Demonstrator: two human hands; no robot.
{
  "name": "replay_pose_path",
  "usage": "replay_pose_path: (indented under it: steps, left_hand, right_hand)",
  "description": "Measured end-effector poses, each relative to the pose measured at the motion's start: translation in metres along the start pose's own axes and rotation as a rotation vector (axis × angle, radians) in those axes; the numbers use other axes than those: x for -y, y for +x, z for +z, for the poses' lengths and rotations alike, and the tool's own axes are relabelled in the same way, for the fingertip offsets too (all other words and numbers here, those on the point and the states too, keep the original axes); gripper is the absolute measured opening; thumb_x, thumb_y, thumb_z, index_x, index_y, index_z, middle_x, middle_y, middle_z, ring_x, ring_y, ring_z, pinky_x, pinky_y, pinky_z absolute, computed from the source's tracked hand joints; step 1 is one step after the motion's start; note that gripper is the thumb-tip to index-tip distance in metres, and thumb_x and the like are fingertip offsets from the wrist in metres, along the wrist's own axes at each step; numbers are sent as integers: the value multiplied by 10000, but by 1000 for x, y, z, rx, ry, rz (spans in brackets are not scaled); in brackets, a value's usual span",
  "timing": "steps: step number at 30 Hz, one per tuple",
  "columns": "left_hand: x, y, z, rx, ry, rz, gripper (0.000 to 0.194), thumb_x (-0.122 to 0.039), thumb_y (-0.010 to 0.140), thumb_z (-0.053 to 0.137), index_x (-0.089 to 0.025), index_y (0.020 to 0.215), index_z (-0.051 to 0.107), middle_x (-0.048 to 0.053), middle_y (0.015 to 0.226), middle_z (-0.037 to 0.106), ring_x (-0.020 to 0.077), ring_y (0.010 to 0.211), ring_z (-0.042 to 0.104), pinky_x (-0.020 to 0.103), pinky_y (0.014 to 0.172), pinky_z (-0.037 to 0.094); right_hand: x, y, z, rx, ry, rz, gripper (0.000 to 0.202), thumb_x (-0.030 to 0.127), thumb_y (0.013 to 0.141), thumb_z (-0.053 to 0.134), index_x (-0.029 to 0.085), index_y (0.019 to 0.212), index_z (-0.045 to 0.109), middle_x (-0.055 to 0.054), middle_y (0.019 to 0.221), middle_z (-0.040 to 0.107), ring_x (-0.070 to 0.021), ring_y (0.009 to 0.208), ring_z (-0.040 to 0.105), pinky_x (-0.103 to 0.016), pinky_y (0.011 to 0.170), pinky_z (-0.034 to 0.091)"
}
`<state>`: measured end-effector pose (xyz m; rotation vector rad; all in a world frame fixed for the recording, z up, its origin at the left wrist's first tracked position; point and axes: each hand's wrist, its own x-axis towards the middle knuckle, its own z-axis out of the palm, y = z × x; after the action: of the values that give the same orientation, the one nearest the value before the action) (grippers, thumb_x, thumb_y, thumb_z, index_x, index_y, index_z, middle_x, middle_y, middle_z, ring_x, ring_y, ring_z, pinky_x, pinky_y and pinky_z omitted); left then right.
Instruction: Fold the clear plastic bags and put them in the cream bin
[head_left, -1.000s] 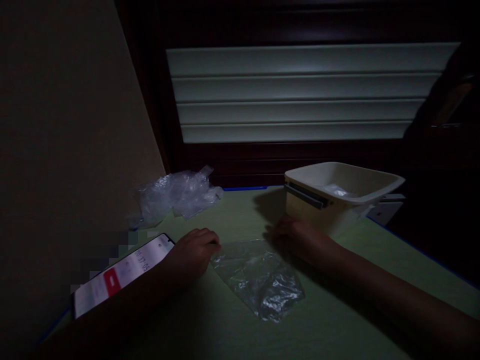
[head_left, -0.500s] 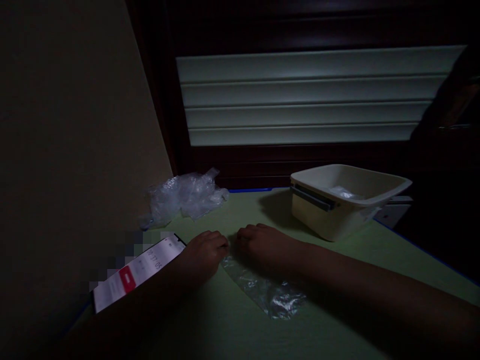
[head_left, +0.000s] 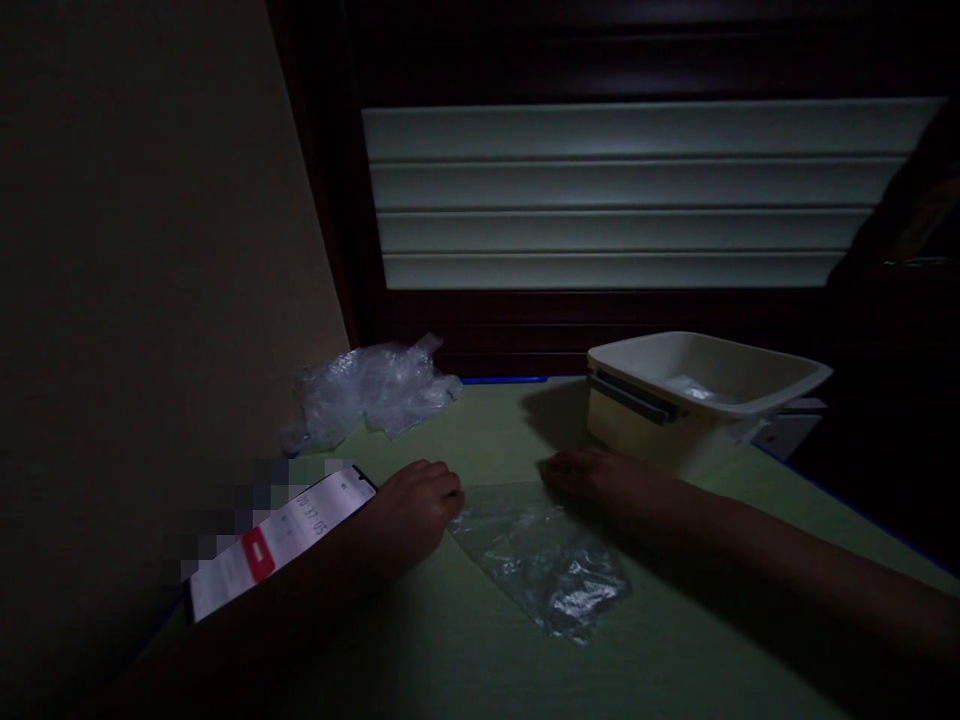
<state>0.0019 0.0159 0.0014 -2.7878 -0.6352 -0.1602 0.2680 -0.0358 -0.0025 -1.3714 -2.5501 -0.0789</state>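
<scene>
A clear plastic bag (head_left: 525, 560) lies on the green tabletop, its top edge spread between my two hands and its lower end crumpled and shiny. My left hand (head_left: 424, 505) has its fingers curled down on the bag's upper left corner. At the upper right corner is my right hand (head_left: 589, 475), low over the table, its fingers closed on the bag's edge; the fingertips are dark and partly hidden.
A heap of crumpled clear plastic bags (head_left: 375, 385) rests at the back left by the wall. A lit phone (head_left: 289, 540) lies beside my left forearm. The cream plastic bin (head_left: 637, 425) at the back right holds some clear plastic. Behind stands a louvred panel (head_left: 615, 190).
My right hand has moved right, away from my left hand, along the bag's top edge. More of the bag now shows, spread flat between them. The left hand has barely moved.
</scene>
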Motion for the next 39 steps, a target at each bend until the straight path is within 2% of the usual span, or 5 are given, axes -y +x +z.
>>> replay_pose_path:
  steps: [6,15,21,26,39]
  left_hand:
    - [1,0,2,-13,5,3,229,13,741,481,-136,838,627,55,841,626,192,799,535,300,719,413]
    - [3,0,6,-62,-16,-8,211,-3,756,482,-140,818,630,55,839,628,192,796,549,311,715,431]
    - [3,-1,4,-133,-57,-36,243,-35,772,440,-130,903,621,76,898,618,197,813,546,311,718,462]
    - [2,-1,8,-271,-294,-166,237,-165,847,415,-124,1014,578,89,977,576,193,923,529,324,814,457]
    - [6,-1,15,-257,-478,-161,146,-223,831,489,-150,890,602,72,962,571,186,930,515,315,838,425]
  right_hand:
    - [-16,-20,2,-6,80,70,405,84,822,443,237,1178,562,-90,1183,576,-239,1015,558,-366,867,438]
    - [-11,-9,3,-162,207,266,215,226,864,459,150,846,659,-85,803,633,-194,735,604,-285,649,465]
    - [-6,-5,13,-194,223,294,146,159,833,475,153,757,599,-74,785,590,-181,739,567,-268,658,438]
    - [-1,-6,18,-192,198,310,149,137,847,419,153,759,538,-89,797,558,-193,724,525,-298,651,408]
    - [-3,-8,11,-197,384,285,96,197,802,521,159,744,589,-64,792,582,-185,760,556,-285,680,436]
